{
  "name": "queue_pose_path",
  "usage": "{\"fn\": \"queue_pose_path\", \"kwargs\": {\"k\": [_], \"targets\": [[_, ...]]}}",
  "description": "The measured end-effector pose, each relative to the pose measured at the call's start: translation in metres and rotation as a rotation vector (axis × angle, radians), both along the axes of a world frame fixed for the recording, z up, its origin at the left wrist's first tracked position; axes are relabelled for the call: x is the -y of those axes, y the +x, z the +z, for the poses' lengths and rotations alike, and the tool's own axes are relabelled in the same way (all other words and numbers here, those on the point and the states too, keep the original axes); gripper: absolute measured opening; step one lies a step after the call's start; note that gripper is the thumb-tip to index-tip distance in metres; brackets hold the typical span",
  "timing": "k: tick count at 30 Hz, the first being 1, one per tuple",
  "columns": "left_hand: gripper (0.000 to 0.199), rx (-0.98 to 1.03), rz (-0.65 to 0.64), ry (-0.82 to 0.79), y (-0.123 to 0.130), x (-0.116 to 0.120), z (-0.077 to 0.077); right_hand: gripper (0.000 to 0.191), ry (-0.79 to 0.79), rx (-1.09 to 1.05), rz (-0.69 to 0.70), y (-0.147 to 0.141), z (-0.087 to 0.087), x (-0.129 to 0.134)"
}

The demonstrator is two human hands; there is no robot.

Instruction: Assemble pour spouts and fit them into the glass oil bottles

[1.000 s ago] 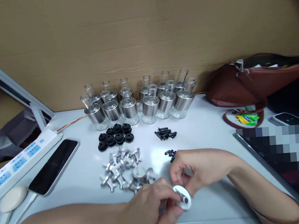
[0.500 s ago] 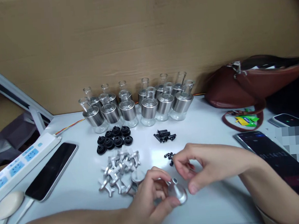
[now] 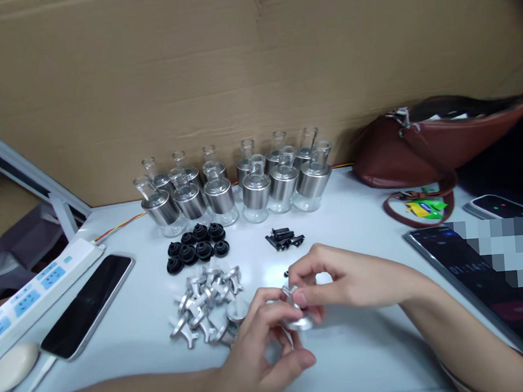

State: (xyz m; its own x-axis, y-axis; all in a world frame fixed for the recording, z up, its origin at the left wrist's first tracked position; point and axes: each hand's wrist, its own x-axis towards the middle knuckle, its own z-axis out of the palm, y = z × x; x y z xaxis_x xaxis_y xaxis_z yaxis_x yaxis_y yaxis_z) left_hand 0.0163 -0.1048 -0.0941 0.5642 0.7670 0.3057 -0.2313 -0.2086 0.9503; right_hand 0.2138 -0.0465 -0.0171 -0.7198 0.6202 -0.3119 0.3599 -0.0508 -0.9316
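Between my two hands is a silver metal funnel-shaped piece (image 3: 302, 323), its stem pointing up and its wide rim low. My right hand (image 3: 334, 280) pinches the stem with thumb and forefinger. Curled around its left side, my left hand (image 3: 262, 333) presses fingertips to the piece, with the thumb standing apart below the rim. A heap of similar silver pieces (image 3: 206, 301) lies left of my hands. Just behind my right fingers, a small black ring (image 3: 286, 273) shows; the other rings are hidden by that hand.
Several glass bottles with steel bands (image 3: 221, 202) stand in rows at the back. In front are black ribbed stoppers (image 3: 197, 248) and black rods (image 3: 285, 238). Phones (image 3: 90, 306) and a power strip (image 3: 39, 289) lie left; a brown bag (image 3: 393, 157) and another phone (image 3: 454, 266) are right.
My right hand has moved left onto the silver piece and now pinches its stem. The piece has risen slightly, and my left thumb has come away from it.
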Motion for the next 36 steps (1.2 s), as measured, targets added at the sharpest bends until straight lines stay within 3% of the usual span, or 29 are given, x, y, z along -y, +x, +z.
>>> {"fn": "queue_pose_path", "kwargs": {"k": [4, 10, 18, 21, 25, 32, 36], "targets": [[0.032, -0.031, -0.003, 0.028, -0.001, -0.001, 0.003, 0.044, -0.052, -0.049, -0.014, -0.001, 0.0, -0.001], [0.033, -0.011, 0.016, -0.016, -0.001, 0.002, -0.001, 0.046, 0.05, -0.004, -0.024, 0.007, 0.002, -0.005], [0.028, 0.002, 0.012, -0.038, -0.002, 0.003, 0.0, 0.033, 0.211, -0.091, -0.335, 0.021, -0.004, -0.019], [0.03, -0.004, -0.011, -0.016, -0.002, 0.002, 0.0, 0.025, 0.278, 0.063, -0.314, 0.027, -0.009, -0.024], [0.032, 0.017, -0.014, -0.004, -0.002, 0.002, -0.002, 0.022, 0.306, 0.312, -0.178, 0.038, -0.019, -0.028], [0.033, 0.032, -0.046, 0.029, 0.002, -0.002, -0.004, 0.026, 0.305, 0.303, -0.188, 0.029, -0.03, -0.029], [0.037, 0.022, -0.077, 0.036, 0.001, -0.007, -0.007, 0.017, 0.357, 0.287, -0.192, 0.016, -0.029, -0.027]]}}
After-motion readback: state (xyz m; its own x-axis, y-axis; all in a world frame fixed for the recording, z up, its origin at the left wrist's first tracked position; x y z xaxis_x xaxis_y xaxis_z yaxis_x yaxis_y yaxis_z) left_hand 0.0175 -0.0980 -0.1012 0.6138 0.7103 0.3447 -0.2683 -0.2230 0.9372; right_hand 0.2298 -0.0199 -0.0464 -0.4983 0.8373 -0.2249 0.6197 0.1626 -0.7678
